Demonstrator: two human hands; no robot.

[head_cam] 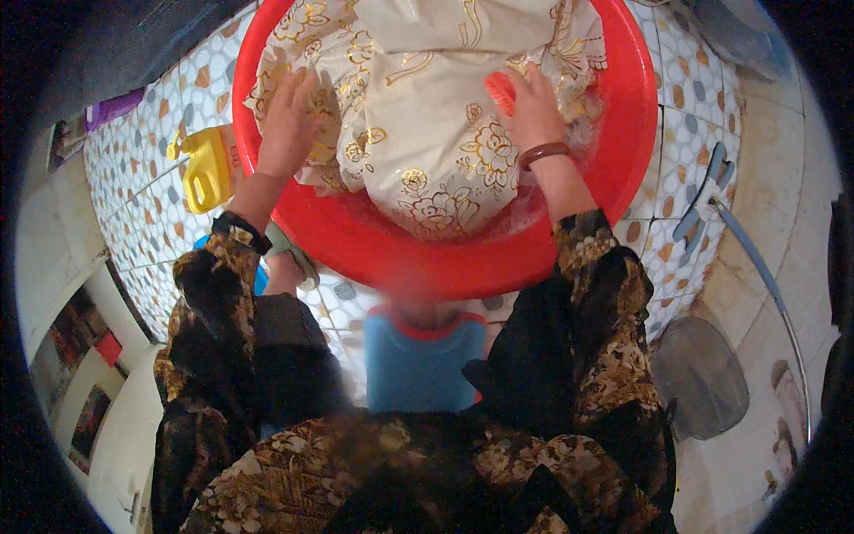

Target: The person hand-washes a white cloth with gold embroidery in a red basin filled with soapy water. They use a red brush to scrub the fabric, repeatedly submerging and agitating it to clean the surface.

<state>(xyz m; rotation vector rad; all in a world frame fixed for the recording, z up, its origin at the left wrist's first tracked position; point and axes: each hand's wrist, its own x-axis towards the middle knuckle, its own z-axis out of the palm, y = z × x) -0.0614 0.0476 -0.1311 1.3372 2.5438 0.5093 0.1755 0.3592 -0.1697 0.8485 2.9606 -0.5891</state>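
Observation:
A cream cloth with gold and brown flower prints [427,100] fills much of a round red plastic basin [434,267]. Suds and some water show along the basin's lower right inside. My right hand [539,117], a brown bangle on its wrist, holds an orange-red scrubbing brush [500,93] against the cloth. Over the bunched left part of the fabric lies my left hand [290,120], its fingers extended and gripping nothing that I can see. A dark band circles the left wrist.
Left of the basin, a yellow plastic jug [205,170] lies on the pebble-patterned tile floor [143,223]. A blue stool [423,367] is between my legs. At right are a grey-blue mop or squeegee [710,193] with a long handle and a grey dustpan-like object [700,377].

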